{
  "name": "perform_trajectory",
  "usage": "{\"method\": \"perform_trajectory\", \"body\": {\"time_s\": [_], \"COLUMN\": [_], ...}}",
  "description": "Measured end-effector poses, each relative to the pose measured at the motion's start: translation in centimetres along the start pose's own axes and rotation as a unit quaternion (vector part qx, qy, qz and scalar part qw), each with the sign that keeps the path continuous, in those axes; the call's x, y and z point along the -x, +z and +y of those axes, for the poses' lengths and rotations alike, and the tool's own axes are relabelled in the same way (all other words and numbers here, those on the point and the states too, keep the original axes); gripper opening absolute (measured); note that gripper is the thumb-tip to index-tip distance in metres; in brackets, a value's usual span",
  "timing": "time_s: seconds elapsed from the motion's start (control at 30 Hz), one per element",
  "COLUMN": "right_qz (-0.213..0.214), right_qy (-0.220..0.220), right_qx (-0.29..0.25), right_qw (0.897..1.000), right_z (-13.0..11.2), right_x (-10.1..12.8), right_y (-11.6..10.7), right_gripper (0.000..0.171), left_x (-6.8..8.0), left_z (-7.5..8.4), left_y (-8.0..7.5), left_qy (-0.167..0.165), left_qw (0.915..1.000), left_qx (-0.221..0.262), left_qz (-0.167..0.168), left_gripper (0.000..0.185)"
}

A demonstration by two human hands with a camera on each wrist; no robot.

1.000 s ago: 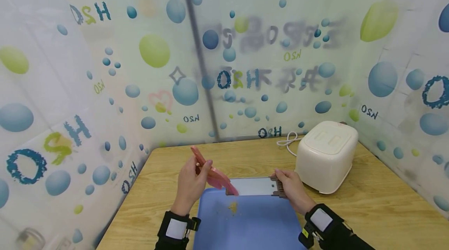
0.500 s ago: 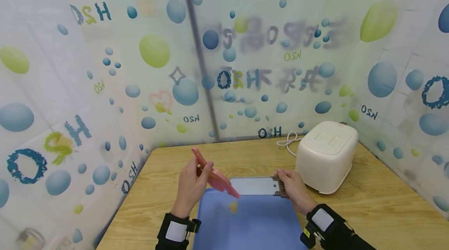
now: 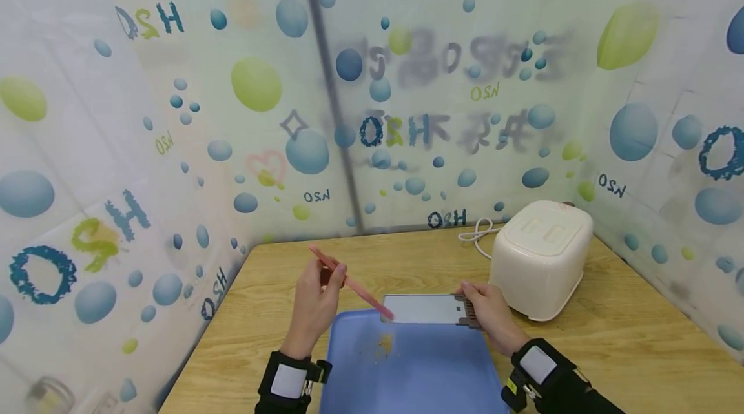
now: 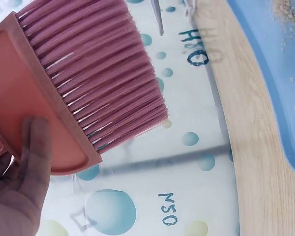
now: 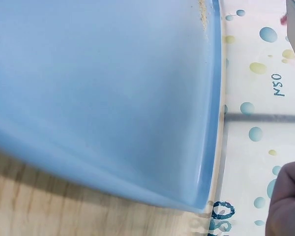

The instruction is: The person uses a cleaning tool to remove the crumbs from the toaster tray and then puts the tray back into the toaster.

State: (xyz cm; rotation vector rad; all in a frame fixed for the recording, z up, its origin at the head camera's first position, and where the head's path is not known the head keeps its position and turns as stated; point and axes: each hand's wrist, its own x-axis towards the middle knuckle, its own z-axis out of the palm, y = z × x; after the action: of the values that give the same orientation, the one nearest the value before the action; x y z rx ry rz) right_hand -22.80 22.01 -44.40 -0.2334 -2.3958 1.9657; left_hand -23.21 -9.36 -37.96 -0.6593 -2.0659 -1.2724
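Note:
In the head view my left hand (image 3: 312, 307) holds a pink brush (image 3: 361, 291), seen edge-on, its bristle end at the left end of a flat crumb tray (image 3: 421, 309). The left wrist view shows the brush's broad bristles (image 4: 101, 69) and my fingers on its orange-pink head. My right hand (image 3: 493, 316) grips the crumb tray by its brown ridged end, over the far edge of a blue tray (image 3: 436, 372). A small heap of crumbs (image 3: 385, 344) lies in the blue tray. Only part of my right hand (image 5: 289, 204) shows in the right wrist view.
A cream toaster (image 3: 540, 262) stands at the back right, close to my right hand, its white cord (image 3: 479, 233) behind it. Wooden tabletop (image 3: 273, 272) surrounds the blue tray. Patterned curtains (image 3: 256, 143) enclose the table's back and sides.
The brush has turned from showing part of its face to edge-on, and its bristle end has risen slightly. My left hand has shifted a little left. The crumb tray has edged slightly right.

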Motion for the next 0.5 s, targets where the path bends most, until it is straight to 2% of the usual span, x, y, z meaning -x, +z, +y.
{"method": "perform_trajectory", "body": {"time_s": [0.3,0.5], "right_qz": [-0.017,-0.024], "right_qy": [-0.001,-0.011], "right_qx": [0.001,0.011], "right_qw": [1.0,1.0], "right_z": [-0.4,-0.9], "right_x": [0.1,0.3], "right_y": [0.2,0.6], "right_gripper": [0.041,0.039], "left_x": [-0.6,-0.7], "left_z": [0.3,0.8], "left_y": [0.3,1.8], "left_qy": [-0.019,-0.038], "left_qw": [0.9944,0.9852], "left_qx": [0.083,0.139], "left_qz": [-0.062,-0.093], "left_gripper": [0.04,0.045]}}
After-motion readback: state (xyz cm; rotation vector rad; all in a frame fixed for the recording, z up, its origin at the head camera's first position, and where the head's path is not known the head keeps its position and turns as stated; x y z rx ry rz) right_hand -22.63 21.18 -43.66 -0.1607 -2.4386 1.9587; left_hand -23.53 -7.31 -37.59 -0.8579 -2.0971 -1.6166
